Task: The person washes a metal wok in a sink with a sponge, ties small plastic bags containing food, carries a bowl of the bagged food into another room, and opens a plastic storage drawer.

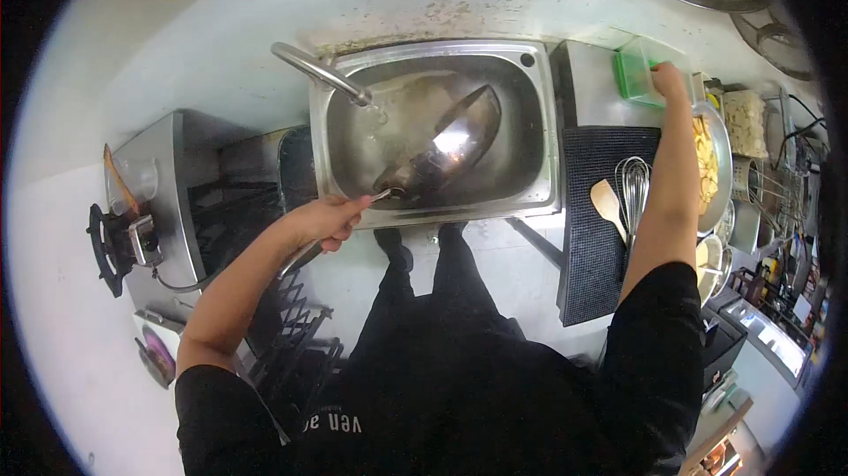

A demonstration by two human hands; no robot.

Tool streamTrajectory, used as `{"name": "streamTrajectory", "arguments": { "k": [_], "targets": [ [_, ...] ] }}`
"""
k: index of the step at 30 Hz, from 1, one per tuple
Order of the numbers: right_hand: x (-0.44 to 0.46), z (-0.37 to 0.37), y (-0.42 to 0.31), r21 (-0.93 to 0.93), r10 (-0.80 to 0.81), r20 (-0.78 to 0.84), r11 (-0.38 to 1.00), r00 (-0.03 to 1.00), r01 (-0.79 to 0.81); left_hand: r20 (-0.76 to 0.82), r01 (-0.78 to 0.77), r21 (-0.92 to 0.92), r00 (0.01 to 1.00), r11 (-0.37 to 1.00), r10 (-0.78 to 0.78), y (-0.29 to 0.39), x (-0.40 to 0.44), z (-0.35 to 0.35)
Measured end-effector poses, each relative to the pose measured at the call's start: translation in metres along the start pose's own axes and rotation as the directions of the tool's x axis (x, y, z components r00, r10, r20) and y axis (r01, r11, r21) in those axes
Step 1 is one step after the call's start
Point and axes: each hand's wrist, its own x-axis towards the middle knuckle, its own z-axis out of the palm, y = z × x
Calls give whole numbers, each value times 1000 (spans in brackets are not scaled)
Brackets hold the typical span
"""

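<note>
My left hand (329, 222) is wrapped round the metal handle of a pan (458, 142). The pan is tipped on its side within the steel sink (554, 167), its shiny metal surface catching the light. Over the sink's left part curves a faucet (322, 70), with what looks like water beneath its mouth. Far to the right, my right hand (669, 81) reaches to a clear plastic box with a green rim (624, 79). Its fingertips are partly hidden there, and I cannot make out whether they grip anything.
On a black textured mat (587, 251) right of the sink lie a whisk (633, 185) and a wooden spatula (607, 204). A bowl of yellowish slices (707, 162) stands beyond my right forearm. At the left is a burner (115, 246) beside a metal counter.
</note>
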Motion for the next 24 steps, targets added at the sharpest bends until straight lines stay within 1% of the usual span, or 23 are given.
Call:
{"name": "streamTrajectory", "arguments": {
  "k": [1, 2, 3, 4, 5, 6, 7, 8, 9, 10, 12, 13, 14, 15, 16, 17, 18, 19, 20, 21, 22, 23, 24],
  "targets": [
    [-34, -36, -17, 114, 126, -145, 987, 981, -110, -5, -25, 36, 1000, 999, 25, 1, -5, 4],
    [-74, -74, -43, 242, 263, -272, 950, 926, -199, -11, -51, 71, 999, 996, 52, 2, -10, 6],
    [-110, -104, -70, 263, 232, -399, 956, 887, -132, -52, -68, 142, 996, 988, 76, 4, -13, 8],
    [-140, -125, -98, 272, 203, -522, 960, 828, -64, -59, -71, 131, 995, 989, 80, 7, -13, 9],
    [-161, -126, -124, 360, 83, -583, 918, 808, 166, -97, -183, 368, 967, 912, 234, 10, -12, 9],
    [-178, -117, -149, 422, -22, -648, 822, 761, 382, -92, -261, 587, 919, 766, 383, 10, -12, 9],
    [-190, -104, -177, 303, -278, -699, 719, 659, 626, -90, -264, 587, 918, 766, 386, 6, -8, 9],
    [-209, -103, -216, 181, -450, -727, 604, 519, 776, -145, -237, 759, 846, 607, 513, 2, 1, 10],
    [-211, -80, -239, 224, -638, -616, 421, 463, 879, -164, -167, 889, 754, 427, 636, -1, 9, 11],
    [-217, -57, -263, 172, -716, -529, 435, 455, 884, -160, -170, 889, 753, 424, 638, -2, 15, 8],
    [-198, -5, -293, 39, -837, -432, 355, 336, 934, -234, -121, 885, 721, 450, 653, -6, 27, 0],
    [-182, 33, -300, 44, -837, -431, 355, 338, 934, -232, -120, 885, 724, 450, 649, -12, 37, -2],
    [-164, 76, -303, -66, -840, -408, 419, 359, 906, -261, -74, 894, 716, 442, 648, -19, 49, -5],
    [-157, 103, -308, -172, -838, -389, 474, 383, 864, -289, -24, 902, 708, 432, 645, -25, 55, -9],
    [-168, 113, -315, -161, -837, -387, 475, 387, 865, -286, -22, 903, 715, 430, 638, -27, 57, -12],
    [-186, 125, -321, -231, -768, -380, 618, 515, 751, -306, 6, 906, 700, 424, 645, -28, 59, -13],
    [-205, 130, -325, -306, -679, -378, 733, 629, 608, -324, 28, 908, 682, 419, 656, -29, 62, -15],
    [-227, 126, -343, -59, -561, -10, 826, 828, 560, -314, 18, 908, 691, 419, 651, -31, 69, -16],
    [-250, 116, -368, 129, -405, 394, 913, 825, 387, -316, 31, 915, 676, 403, 666, -32, 78, -17],
    [-273, 110, -383, 287, -418, 376, 901, 827, 325, -319, 44, 921, 655, 387, 685, -31, 85, -18],
    [-287, 102, -402, 435, -429, 348, 862, 834, 261, -313, 32, 922, 650, 386, 693, -30, 86, -18],
    [-286, 85, -428, 426, -422, 346, 866, 838, 261, -331, 40, 916, 637, 399, 696, -29, 87, -18],
    [-287, 64, -454, 647, -390, 287, 753, 875, 123, -345, 45, 910, 632, 412, 694, -30, 89, -16]
  ]
}}
